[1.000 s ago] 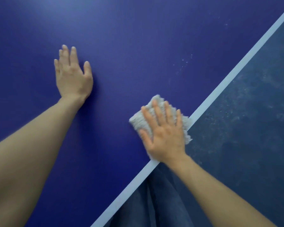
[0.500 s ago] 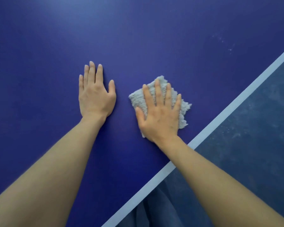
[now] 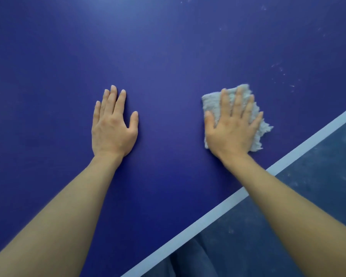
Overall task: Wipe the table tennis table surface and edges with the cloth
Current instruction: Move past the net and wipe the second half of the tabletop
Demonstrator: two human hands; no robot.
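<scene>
right hand (image 3: 233,128) flat on the cloth (image 3: 260,126), left hand (image 3: 113,126) flat (holding nothing); press evenly toward the far-right dusty specks (image 3: 284,74).

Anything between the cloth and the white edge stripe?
Nothing visible. The right hand presses the cloth flat on the table, and only bare blue surface lies between the cloth and the white edge stripe. The left hand rests flat on the opposite side, off that path.

Bare left hand (image 3: 114,128), right hand (image 3: 233,130); dark blue garment (image 3: 218,256)
</scene>
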